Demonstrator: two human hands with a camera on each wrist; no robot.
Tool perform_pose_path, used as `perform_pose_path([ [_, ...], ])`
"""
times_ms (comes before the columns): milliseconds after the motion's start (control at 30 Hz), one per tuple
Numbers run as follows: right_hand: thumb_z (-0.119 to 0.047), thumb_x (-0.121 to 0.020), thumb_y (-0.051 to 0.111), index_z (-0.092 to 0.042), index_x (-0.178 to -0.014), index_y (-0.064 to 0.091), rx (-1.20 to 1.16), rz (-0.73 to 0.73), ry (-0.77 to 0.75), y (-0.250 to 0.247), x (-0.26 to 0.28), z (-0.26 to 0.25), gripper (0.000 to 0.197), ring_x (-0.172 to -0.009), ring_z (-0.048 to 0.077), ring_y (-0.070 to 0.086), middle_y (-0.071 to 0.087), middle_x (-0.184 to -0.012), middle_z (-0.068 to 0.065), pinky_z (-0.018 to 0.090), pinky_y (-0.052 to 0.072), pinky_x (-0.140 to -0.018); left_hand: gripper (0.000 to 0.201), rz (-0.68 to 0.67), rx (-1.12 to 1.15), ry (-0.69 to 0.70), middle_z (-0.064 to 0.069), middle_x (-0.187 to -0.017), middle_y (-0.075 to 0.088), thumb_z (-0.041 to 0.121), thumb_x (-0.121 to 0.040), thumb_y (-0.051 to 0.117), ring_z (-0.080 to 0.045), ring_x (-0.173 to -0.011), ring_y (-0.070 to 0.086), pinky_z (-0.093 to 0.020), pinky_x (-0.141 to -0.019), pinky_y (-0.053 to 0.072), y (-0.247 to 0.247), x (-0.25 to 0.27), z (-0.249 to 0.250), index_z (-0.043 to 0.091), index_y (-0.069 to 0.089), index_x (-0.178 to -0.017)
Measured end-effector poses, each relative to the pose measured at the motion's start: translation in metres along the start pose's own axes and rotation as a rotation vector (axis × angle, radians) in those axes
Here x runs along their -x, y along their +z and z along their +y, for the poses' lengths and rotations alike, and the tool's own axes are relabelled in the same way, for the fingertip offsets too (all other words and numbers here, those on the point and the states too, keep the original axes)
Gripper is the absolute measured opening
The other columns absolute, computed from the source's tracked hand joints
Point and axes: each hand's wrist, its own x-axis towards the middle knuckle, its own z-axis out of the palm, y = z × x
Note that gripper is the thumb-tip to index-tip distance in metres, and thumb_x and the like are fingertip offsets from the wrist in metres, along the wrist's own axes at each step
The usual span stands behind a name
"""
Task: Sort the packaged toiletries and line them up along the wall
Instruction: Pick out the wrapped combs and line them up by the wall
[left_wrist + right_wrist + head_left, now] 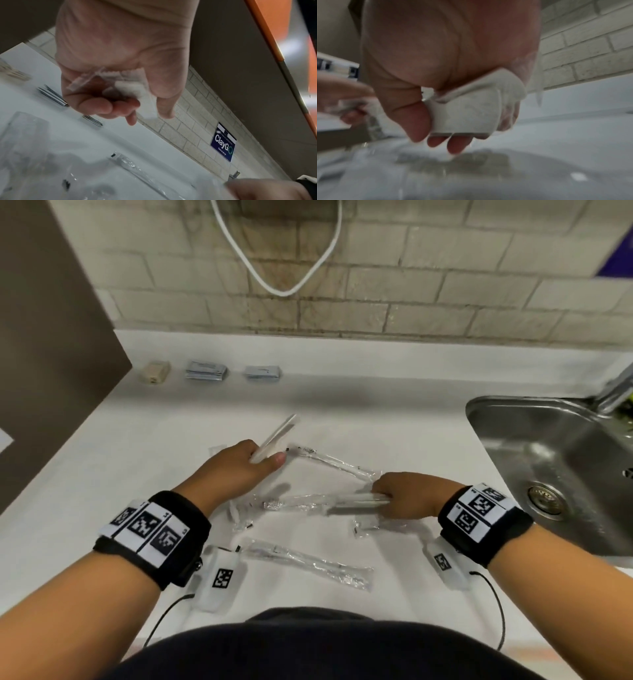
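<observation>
Several clear-wrapped toothbrushes lie scattered on the white counter (137,474): one (330,464) runs between my hands, one (308,564) lies near my body. My left hand (265,459) grips a white wrapped stick-shaped packet (279,433) that points up toward the wall; in the left wrist view its fingers (96,105) curl round the crinkled wrapper (127,88). My right hand (387,498) holds white wrapped packets (356,501) just above the counter; the right wrist view shows a white packet (471,109) pinched between thumb and fingers. Along the wall sit a beige soap (156,372) and two stacks of blue-grey sachets (206,370) (263,372).
A steel sink (496,419) with a tap (616,386) takes up the right side. A brown panel (51,354) bounds the counter on the left. A white cable (281,287) loops down the brick wall. Small clear wrappers (241,520) (366,527) lie between my wrists.
</observation>
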Motion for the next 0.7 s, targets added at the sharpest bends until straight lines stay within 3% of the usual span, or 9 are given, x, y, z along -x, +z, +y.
perform_pose_path([
  [100,-0.024,-0.09,0.051,-0.024,-0.083,0.05,-0.345,0.126,0.022,-0.022,0.007,-0.007,0.007,-0.079,0.022,0.058,0.064,-0.081,-0.002,0.036,0.045,-0.075,0.034,-0.006,0.144,-0.016,-0.001,-0.076,0.054,0.051,-0.088,0.054,-0.019,-0.065,0.053,-0.034,-0.064,0.042,0.0,-0.001,0.001,0.018,0.048,-0.081],
  [167,-0.023,-0.093,0.048,-0.019,-0.095,0.05,-0.567,0.272,0.031,-0.037,0.008,-0.022,0.005,-0.069,0.021,0.057,0.064,-0.078,0.003,0.035,0.046,-0.068,0.027,-0.034,0.263,0.024,-0.002,-0.076,0.058,0.042,-0.091,0.052,-0.019,-0.066,0.058,-0.039,-0.068,0.05,0.001,-0.002,0.01,0.016,0.05,-0.085],
  [267,-0.052,-0.094,0.046,-0.018,-0.107,0.044,-0.651,0.398,-0.01,-0.053,0.004,-0.058,0.036,-0.073,0.014,0.053,0.058,-0.087,0.0,0.029,0.04,-0.065,0.026,-0.018,0.415,0.114,0.0,-0.076,0.059,0.041,-0.096,0.048,-0.014,-0.064,0.057,-0.028,-0.061,0.046,0.003,-0.003,0.035,0.017,0.056,-0.102],
  [333,-0.059,-0.093,0.038,-0.019,-0.112,0.041,-0.796,0.412,-0.066,-0.057,-0.004,-0.081,0.044,-0.08,0.014,0.051,0.053,-0.087,-0.004,0.029,0.039,-0.07,0.035,-0.004,0.646,0.128,0.002,-0.077,0.056,0.047,-0.094,0.049,-0.012,-0.064,0.055,-0.025,-0.057,0.042,0.003,-0.006,0.05,0.018,0.057,-0.111],
  [400,-0.05,-0.096,0.042,-0.016,-0.106,0.041,-0.946,0.487,-0.115,-0.057,-0.014,-0.098,0.035,-0.078,0.016,0.049,0.049,-0.082,-0.004,0.029,0.038,-0.068,0.033,-0.034,0.894,0.11,0.005,-0.081,0.054,0.046,-0.092,0.055,-0.011,-0.067,0.053,-0.023,-0.054,0.038,0.002,-0.01,0.058,0.018,0.059,-0.109],
  [533,-0.026,-0.092,0.062,-0.011,-0.095,0.047,-1.183,0.597,-0.198,-0.06,-0.026,-0.117,0.022,-0.055,0.007,0.056,0.055,-0.077,0.001,0.02,0.037,-0.046,0.018,-0.063,1.119,0.081,0.005,-0.09,0.066,0.036,-0.091,0.06,-0.012,-0.078,0.056,-0.021,-0.055,0.037,-0.007,-0.014,0.059,0.023,0.06,-0.104],
  [567,-0.021,-0.088,0.067,-0.009,-0.094,0.049,-1.258,0.588,-0.228,-0.059,-0.028,-0.119,0.022,-0.061,0.008,0.061,0.058,-0.079,0.004,0.021,0.043,-0.051,0.018,-0.064,1.149,0.076,0.006,-0.086,0.069,0.035,-0.093,0.058,-0.012,-0.076,0.059,-0.022,-0.056,0.039,-0.008,-0.013,0.058,0.022,0.061,-0.105],
  [633,-0.02,-0.08,0.073,-0.006,-0.094,0.055,-1.39,0.545,-0.272,-0.058,-0.035,-0.12,0.027,-0.081,0.026,0.064,0.063,-0.087,0.015,0.036,0.05,-0.072,0.023,-0.089,1.24,0.067,0.003,-0.082,0.073,0.033,-0.096,0.052,-0.013,-0.071,0.068,-0.026,-0.062,0.049,-0.01,-0.011,0.057,0.016,0.064,-0.108],
  [700,-0.024,-0.087,0.066,-0.005,-0.099,0.061,-1.434,0.524,-0.278,-0.061,-0.041,-0.122,0.023,-0.086,0.036,0.066,0.069,-0.091,0.018,0.046,0.052,-0.08,0.028,-0.112,1.316,0.055,-0.008,-0.091,0.075,0.028,-0.099,0.048,-0.023,-0.08,0.073,-0.034,-0.071,0.058,-0.01,-0.012,0.054,0.009,0.065,-0.11],
])
